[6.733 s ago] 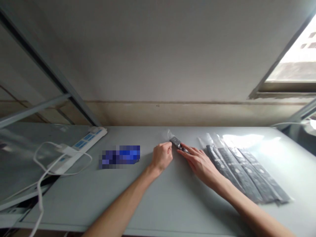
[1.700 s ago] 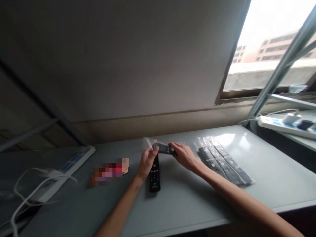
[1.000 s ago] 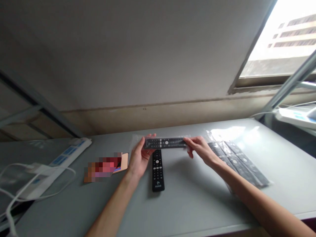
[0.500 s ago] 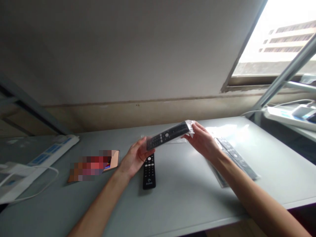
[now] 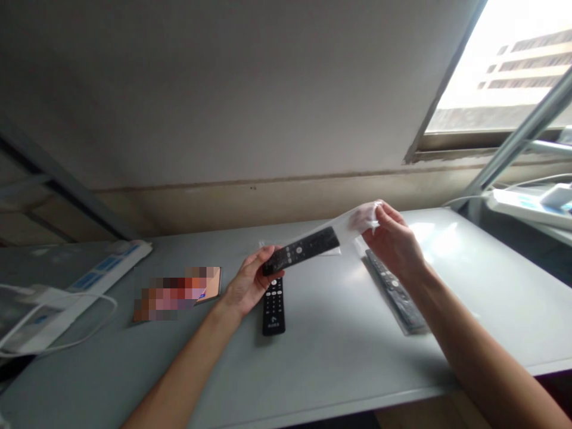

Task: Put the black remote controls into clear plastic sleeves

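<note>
Between my hands, above the table, is a black remote control (image 5: 308,249), tilted up to the right. My left hand (image 5: 252,280) is closed around its lower left end. A clear plastic sleeve (image 5: 355,221) stretches from the remote toward the right, and my right hand (image 5: 395,241) pinches its far end. Part of the remote still lies within the sleeve. Below my left hand a second black remote (image 5: 273,313) lies bare on the table, its top end hidden. Under my right forearm lies a wrapped remote (image 5: 397,292), partly covered by the arm.
The grey table (image 5: 330,357) runs along a wall. On the left are a pixelated flat item (image 5: 208,289) and a white power strip (image 5: 96,277) with cables. Another white strip (image 5: 513,202) sits at the far right by a metal post (image 5: 513,140). Clear plastic (image 5: 330,251) lies behind the held remote.
My right hand has moved right and slightly up, drawing the plastic sleeve out along the remote. My left hand keeps its hold on the remote. The view has shifted a little.
</note>
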Demonstrator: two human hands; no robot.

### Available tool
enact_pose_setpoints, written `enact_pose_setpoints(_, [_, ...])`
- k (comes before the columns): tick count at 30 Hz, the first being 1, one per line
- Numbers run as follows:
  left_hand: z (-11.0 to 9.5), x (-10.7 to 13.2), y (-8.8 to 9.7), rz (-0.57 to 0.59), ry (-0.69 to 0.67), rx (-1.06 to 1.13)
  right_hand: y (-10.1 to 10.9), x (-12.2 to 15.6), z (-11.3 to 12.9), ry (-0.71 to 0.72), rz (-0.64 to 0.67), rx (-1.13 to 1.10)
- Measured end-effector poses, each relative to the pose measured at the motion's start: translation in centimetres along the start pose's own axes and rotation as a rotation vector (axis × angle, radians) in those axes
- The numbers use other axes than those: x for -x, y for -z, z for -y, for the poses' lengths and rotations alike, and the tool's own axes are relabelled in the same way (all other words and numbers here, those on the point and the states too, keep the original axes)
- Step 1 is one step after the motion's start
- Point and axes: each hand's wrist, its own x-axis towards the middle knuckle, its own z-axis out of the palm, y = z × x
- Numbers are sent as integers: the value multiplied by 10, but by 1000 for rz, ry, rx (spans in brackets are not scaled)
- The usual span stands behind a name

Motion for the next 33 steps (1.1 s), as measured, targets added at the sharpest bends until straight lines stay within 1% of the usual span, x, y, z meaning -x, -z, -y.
enact_pose_setpoints(4, [1,-3,3,65,30,-72,19,-7,12,86,-154,-179])
enact_pose_setpoints(7, [-2,-2,2,37,-23,1,38,-15,18,175,-240,-257])
enact_pose_setpoints(9, [-6,2,-1,46,-75,48,50,-20,16,232,-272,-258])
enact_pose_setpoints(12, [-12,11,-8,153,-88,-26,58,-25,2,211,-264,-173])
enact_pose_setpoints(14, [-12,17,-12,232,-66,-117,53,-25,-11,150,-217,-114])
enact_pose_setpoints(16, [-10,20,-17,290,-51,-200,42,-21,-26,78,-150,-98])
enact_pose_setpoints(17, [-8,21,-19,303,-53,-245,35,-19,-33,46,-113,-99])
enact_pose_setpoints(19, [-3,23,-24,290,-88,-342,22,-12,-44,-15,-50,-111])
enact_pose_setpoints(22, [7,24,-28,240,-225,-567,10,-4,-54,-88,-2,-145])
enact_pose_setpoints(25, [18,25,-27,225,-396,-936,6,-1,-54,-124,7,-217])
enact_pose_setpoints(27, [24,24,-24,210,-501,-1143,7,-2,-51,-127,5,-265])
enact_pose_setpoints(30, [31,20,-21,219,-618,-1328,9,-6,-51,-148,-12,-269])
enact_pose_setpoints(33, [32,19,-21,224,-692,-1453,14,-6,-63,-263,-34,-179])
